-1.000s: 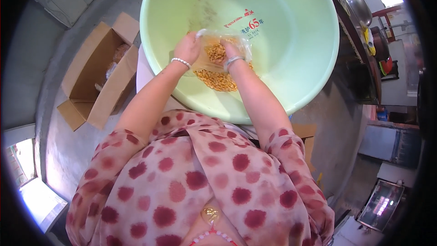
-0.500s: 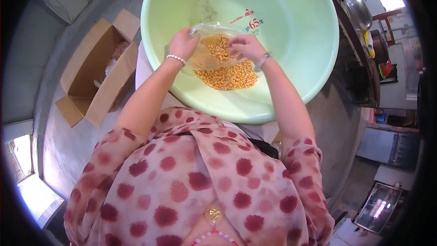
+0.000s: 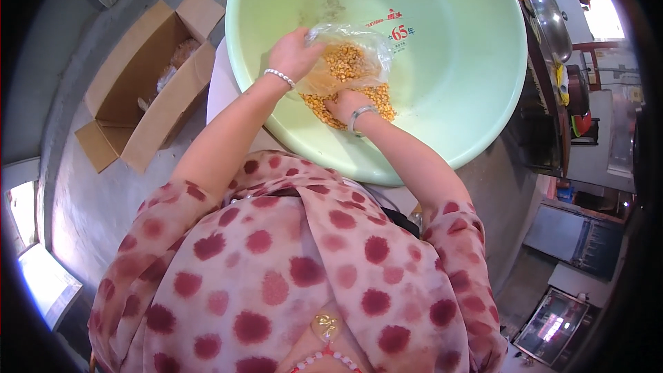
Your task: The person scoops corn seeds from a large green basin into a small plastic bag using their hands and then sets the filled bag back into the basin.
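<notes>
A clear plastic bag (image 3: 376,55), partly filled with yellow corn kernels (image 3: 345,62), is held up by its mouth in my left hand (image 3: 295,54), whose fingers are closed on the film. Just below the bag, my right hand (image 3: 349,106) reaches into a loose pile of corn kernels (image 3: 381,99) on the bottom of a big pale green basin (image 3: 456,83). Its fingertips sink among the kernels, so I cannot see whether any are gripped. Each wrist wears a bracelet.
On the floor at left stands an open cardboard box (image 3: 148,86) with some plastic-wrapped contents. Right of the basin are a dark counter (image 3: 542,90) and a shiny metal pot or lid (image 3: 549,17). A flat glass-fronted panel (image 3: 552,324) lies at lower right.
My right hand has moved from the bag's opening down into the kernel pile. My left hand still holds the bag. The whole view has shifted slightly.
</notes>
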Available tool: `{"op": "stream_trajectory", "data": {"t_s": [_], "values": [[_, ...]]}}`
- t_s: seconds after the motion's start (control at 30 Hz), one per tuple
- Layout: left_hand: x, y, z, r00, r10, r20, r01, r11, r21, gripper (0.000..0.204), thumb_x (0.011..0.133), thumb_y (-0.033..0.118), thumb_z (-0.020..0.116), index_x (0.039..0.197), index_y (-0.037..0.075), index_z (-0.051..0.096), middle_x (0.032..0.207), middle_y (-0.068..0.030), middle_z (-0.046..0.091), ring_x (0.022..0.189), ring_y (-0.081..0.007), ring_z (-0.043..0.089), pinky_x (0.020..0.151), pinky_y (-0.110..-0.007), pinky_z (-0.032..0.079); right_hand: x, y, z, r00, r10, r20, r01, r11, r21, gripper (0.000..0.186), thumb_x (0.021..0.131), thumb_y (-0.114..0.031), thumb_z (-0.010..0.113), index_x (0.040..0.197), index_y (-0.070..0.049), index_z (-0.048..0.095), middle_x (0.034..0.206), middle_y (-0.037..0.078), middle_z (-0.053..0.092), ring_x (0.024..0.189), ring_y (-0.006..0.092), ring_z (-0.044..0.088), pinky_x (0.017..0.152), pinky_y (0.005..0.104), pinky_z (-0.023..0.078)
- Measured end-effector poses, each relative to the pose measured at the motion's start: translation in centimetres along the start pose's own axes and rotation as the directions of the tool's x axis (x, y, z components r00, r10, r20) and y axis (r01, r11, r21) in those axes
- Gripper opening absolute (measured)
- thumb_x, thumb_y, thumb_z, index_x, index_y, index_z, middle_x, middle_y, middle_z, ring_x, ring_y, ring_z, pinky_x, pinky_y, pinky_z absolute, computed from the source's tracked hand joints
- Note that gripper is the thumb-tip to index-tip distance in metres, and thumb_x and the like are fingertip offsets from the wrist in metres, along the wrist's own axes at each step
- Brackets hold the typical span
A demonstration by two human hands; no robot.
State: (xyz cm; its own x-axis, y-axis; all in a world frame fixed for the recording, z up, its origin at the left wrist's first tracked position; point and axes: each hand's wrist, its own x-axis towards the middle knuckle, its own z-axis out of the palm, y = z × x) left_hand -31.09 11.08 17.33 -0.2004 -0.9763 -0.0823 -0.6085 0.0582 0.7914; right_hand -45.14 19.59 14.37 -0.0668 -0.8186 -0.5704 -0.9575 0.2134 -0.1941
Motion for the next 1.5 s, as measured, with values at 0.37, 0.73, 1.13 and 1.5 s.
{"op": "stream_trajectory", "data": {"t_s": [0.37, 0.73, 1.13, 1.5], "values": [[-0.4, 0.2, -0.1, 0.996, 0.062, 0.064, -0.075, 0.967, 0.243, 0.041, 0.068, 0.034, 0.059, 0.097, 0.007, 0.054, 0.08, -0.0169, 0.059, 0.076, -0.0323, 0.057, 0.068, -0.038, 0.045, 1.7, 2.7, 1.1, 0.994, -0.106, -0.022, 0.108, 0.991, 0.082, 0.025, 0.075, -0.019, 0.049, 0.082, 0.003, 0.059, 0.083, 0.021, 0.058, 0.079, 0.0341, 0.055, 0.074, 0.0361, 0.044], [0.0, -0.5, 0.4, 0.982, -0.023, 0.185, -0.038, 0.946, 0.322, 0.035, 0.069, 0.015, 0.053, 0.102, 0.007, 0.048, 0.085, -0.0179, 0.059, 0.08, -0.0325, 0.056, 0.071, -0.04, 0.044, -0.5, 1.2, -8.2, 0.991, -0.008, 0.132, -0.097, 0.627, 0.773, 0.022, 0.079, -0.028, 0.052, 0.076, -0.006, 0.05, 0.062, 0.002, 0.045, 0.04, 0.0072, 0.036, 0.036, 0.0242, 0.028], [-0.8, 0.8, 0.1, 0.989, -0.028, 0.148, -0.014, 0.96, 0.279, 0.032, 0.068, 0.011, 0.051, 0.101, 0.009, 0.051, 0.082, -0.0171, 0.059, 0.077, -0.0334, 0.056, 0.068, -0.041, 0.045, 7.9, 0.1, -3.0, 0.97, 0.221, -0.1, 0.028, 0.305, 0.952, 0.025, 0.075, -0.015, 0.059, 0.094, 0.001, 0.059, 0.074, 0.007, 0.056, 0.064, 0.0166, 0.052, 0.048, 0.0302, 0.044], [-0.3, 0.3, 0.4, 1.0, 0.018, 0.026, -0.022, 0.985, 0.168, 0.027, 0.077, 0.03, 0.048, 0.08, 0.005, 0.058, 0.072, -0.0157, 0.058, 0.069, -0.0327, 0.055, 0.063, -0.04, 0.044, 1.3, 4.8, -8.0, 0.999, -0.035, 0.002, 0.016, 0.5, 0.866, 0.02, 0.071, 0.003, 0.043, 0.082, 0.003, 0.06, 0.076, 0.011, 0.06, 0.07, 0.0174, 0.06, 0.059, 0.0281, 0.051]]}}
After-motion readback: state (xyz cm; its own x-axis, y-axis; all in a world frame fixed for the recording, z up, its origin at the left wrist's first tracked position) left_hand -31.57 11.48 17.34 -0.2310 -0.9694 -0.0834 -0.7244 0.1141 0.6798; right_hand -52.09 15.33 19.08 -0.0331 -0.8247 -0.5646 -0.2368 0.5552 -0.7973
